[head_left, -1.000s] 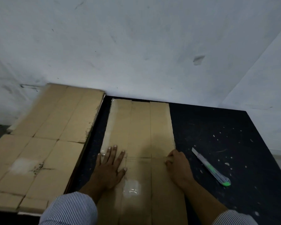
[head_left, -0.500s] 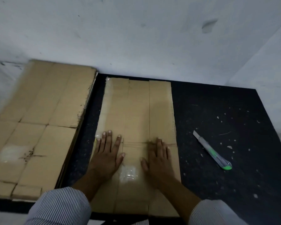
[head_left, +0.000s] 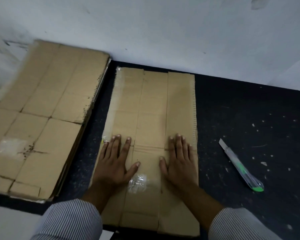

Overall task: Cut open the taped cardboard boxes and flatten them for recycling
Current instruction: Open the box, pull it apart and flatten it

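A flattened brown cardboard box (head_left: 152, 104) lies lengthwise on the black table (head_left: 249, 118), with a patch of clear tape near its lower middle. My left hand (head_left: 116, 161) presses flat on the left side of the box, fingers straight and spread. My right hand (head_left: 179, 160) presses flat on the right side, fingers straight. A utility knife (head_left: 241, 165) with a clear body and green end lies on the table to the right of the box, blade out, untouched.
A stack of flattened cardboard (head_left: 42, 118) lies on the left, partly past the table's left edge. A white wall (head_left: 145, 28) stands behind. Small white scraps dot the table on the right.
My right hand went from curled at the box's fold to flat with straight fingers, then slid right. The view tilted down, so everything sits higher in frame.
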### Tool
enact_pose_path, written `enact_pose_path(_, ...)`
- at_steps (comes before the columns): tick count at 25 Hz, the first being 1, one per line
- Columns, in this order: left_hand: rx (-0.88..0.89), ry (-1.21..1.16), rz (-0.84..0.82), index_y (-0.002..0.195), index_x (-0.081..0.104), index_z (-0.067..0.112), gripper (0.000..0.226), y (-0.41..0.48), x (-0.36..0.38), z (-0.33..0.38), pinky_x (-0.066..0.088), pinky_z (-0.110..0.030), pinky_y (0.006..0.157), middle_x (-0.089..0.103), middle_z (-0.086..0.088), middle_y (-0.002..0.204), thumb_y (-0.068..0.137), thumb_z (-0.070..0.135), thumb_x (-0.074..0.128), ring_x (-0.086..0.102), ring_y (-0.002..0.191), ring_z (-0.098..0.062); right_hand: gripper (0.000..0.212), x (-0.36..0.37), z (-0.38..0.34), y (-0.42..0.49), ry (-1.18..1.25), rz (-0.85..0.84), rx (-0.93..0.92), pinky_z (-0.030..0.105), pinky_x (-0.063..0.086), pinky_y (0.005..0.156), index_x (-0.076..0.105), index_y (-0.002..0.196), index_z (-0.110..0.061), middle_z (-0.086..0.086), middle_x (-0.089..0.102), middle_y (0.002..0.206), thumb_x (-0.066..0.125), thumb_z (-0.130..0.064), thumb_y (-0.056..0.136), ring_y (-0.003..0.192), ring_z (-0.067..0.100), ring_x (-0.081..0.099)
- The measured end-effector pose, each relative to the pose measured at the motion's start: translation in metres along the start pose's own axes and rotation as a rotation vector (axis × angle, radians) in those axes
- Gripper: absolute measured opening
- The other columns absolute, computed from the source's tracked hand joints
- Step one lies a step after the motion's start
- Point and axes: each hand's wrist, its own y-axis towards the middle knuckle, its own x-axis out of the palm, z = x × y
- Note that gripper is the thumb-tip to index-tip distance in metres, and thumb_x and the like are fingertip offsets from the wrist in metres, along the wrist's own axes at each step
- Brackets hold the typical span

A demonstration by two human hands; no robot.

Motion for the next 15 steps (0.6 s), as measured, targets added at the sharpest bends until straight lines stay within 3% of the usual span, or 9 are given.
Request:
enact_pose_path(2, -0.011, 0.006, 0.016, 0.16, 0.017, 0.02, 0.087, 0.0, 0.002, 0.0, 0.011, -0.046, 0.123, 0.015, -0.018, 0.165, 0.092, 0.072, 0.03, 0.013, 0.153, -0.031, 0.078, -0.001, -0.016, 0.01, 0.035, -0.029, 0.025, 0.05, -0.001, 0.124, -0.004, 0.16, -0.018, 0.016, -0.013, 0.165, 0.022, -0.058, 0.099, 0.153, 0.032, -0.013)
enact_pose_path(6, -0.003, 0.005, 0.006, 0.161, 0.009, 0.025, 0.083, -0.002, 0.002, -0.001, 0.006, -0.051, 0.124, 0.005, -0.011, 0.168, 0.094, 0.071, 0.026, 0.003, 0.155, -0.027, 0.066, -0.005, -0.018, 0.027, -0.002, -0.052, -0.221, 0.054, 0.004, 0.123, -0.001, 0.16, -0.033, 0.009, -0.013, 0.167, 0.022, -0.055, 0.102, 0.153, 0.025, -0.015)
enact_pose_path(11, -0.004, 0.043, -0.045, 0.158, -0.006, 0.041, 0.07, 0.053, -0.013, -0.009, -0.013, -0.062, 0.118, -0.015, 0.001, 0.167, 0.097, 0.07, 0.013, -0.017, 0.153, -0.021, 0.067, -0.003, -0.017, 0.025, 0.023, -0.011, -0.171, 0.054, 0.007, 0.123, 0.004, 0.16, -0.032, 0.009, -0.004, 0.168, 0.026, -0.054, 0.101, 0.155, 0.024, -0.009)
enact_pose_path(15, -0.042, 0.022, -0.027, 0.157, -0.011, 0.041, 0.076, 0.141, -0.02, -0.014, -0.008, -0.054, 0.122, -0.018, -0.006, 0.167, 0.093, 0.075, 0.012, -0.018, 0.153, -0.024, 0.073, -0.003, -0.013, 0.03, 0.017, 0.0, -0.155, 0.054, 0.012, 0.122, 0.01, 0.161, -0.023, 0.01, 0.001, 0.168, 0.03, -0.054, 0.098, 0.155, 0.025, -0.003)
